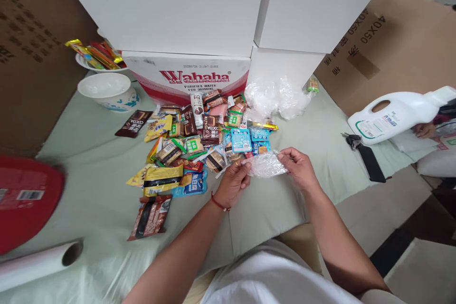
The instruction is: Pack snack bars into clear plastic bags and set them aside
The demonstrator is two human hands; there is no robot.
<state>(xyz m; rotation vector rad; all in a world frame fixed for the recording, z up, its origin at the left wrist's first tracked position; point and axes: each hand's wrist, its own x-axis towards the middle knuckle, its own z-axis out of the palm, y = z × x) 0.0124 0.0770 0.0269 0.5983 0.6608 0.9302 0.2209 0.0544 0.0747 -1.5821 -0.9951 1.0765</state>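
- Landmark: Wahaha purified-water carton (203, 73), at the back of the pale green cloth (260, 218); all places below taken from it, as seen by the wearer
- Clear plastic film (269, 165): crumpled, stretched between both hands, in front of the carton and beyond the line of its right end
- Left hand (235, 181): thumb and forefinger pinching the film's left end, other fingers curled inward; red cord bracelet (221, 204) at the wrist
- Right hand (297, 168): thumb and fingertips pinching the film's right end
- Snack heap (194, 145): individually wrapped pieces, directly in front of the carton; brown cocoa packets (211, 129) on the carton side, blue packets (241, 140) just beyond the film
- Brown-wrapped snack (151, 216): front-left of the carton, at the heap's near edge; contact with the heap unclear
- Crumpled clear bags (263, 97): bunched just right of the carton
- White paper bowl (114, 99), blue-patterned: left of the carton
- White detergent bottle (392, 116): well right of the carton, bunch of keys (352, 140) just beside it
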